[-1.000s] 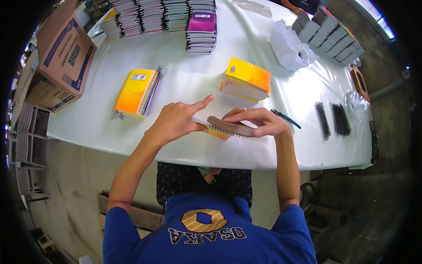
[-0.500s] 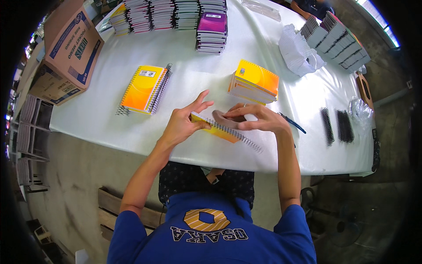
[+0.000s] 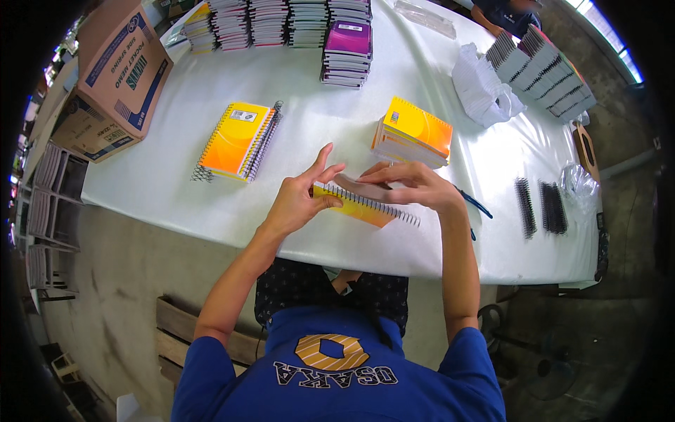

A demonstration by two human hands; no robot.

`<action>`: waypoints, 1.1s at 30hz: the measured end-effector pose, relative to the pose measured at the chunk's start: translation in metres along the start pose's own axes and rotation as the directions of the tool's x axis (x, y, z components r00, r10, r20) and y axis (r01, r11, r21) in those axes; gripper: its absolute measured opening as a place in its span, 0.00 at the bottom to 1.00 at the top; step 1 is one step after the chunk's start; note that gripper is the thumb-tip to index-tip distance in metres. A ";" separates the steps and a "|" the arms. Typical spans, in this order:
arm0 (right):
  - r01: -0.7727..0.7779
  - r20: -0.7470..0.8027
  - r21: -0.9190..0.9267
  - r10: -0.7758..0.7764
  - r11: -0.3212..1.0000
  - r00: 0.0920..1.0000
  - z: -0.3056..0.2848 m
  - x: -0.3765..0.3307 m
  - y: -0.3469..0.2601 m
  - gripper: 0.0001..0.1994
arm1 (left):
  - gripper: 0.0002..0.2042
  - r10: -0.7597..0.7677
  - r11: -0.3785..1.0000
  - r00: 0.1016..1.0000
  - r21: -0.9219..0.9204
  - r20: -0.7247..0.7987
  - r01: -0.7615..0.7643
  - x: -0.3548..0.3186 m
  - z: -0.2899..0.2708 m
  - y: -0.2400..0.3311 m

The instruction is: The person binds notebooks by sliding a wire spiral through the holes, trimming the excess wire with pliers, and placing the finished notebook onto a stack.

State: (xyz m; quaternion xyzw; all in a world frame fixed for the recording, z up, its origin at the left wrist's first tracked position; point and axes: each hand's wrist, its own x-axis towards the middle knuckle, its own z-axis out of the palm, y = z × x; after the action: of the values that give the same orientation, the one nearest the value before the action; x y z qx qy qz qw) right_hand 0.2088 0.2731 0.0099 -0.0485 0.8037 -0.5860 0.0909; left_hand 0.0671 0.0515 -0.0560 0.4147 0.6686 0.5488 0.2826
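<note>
An orange spiral-bound notebook (image 3: 365,209) is held just above the white table (image 3: 176,190) in front of me. My left hand (image 3: 299,197) grips its left end with fingers spread upward. My right hand (image 3: 415,184) lies over its top edge, fingers stretched left along the black wire coil. A stack of unbound orange notebooks (image 3: 415,133) sits just beyond my right hand. Another small pile of bound orange notebooks (image 3: 239,141) lies to the left.
Stacks of notebooks line the far edge, one with a purple cover (image 3: 346,49). A cardboard box (image 3: 116,77) stands at far left. A white plastic bag (image 3: 481,88), black wire coils (image 3: 538,205) and a blue pen (image 3: 474,204) lie to the right. Another person's arm (image 3: 503,14) shows at the top.
The notebook has been lifted and turned from lying flat to being held between both hands, and my left hand has shifted to grip its left end.
</note>
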 end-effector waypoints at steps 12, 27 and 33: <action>-0.180 -0.354 -0.233 0.089 0.956 0.931 0.002 -0.022 0.016 0.25 | 0.27 0.015 0.988 0.982 -0.154 0.188 0.015 -0.005 -0.016 0.008; -0.847 -0.871 -0.488 -0.187 0.211 0.455 0.041 -0.139 0.087 0.23 | 0.27 0.465 0.488 0.883 0.815 0.058 -0.311 -0.018 0.049 0.011; -0.478 -0.739 -0.617 -0.250 0.625 0.626 0.111 -0.091 0.029 0.20 | 0.26 0.497 0.463 0.868 0.848 -0.008 -0.257 -0.015 0.062 0.011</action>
State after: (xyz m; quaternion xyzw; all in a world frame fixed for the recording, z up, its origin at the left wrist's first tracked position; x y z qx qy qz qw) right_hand 0.3217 0.1951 -0.0430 0.2305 0.9307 -0.1364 -0.2493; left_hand 0.1284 0.0702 -0.0615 0.5614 0.7660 0.2672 -0.1630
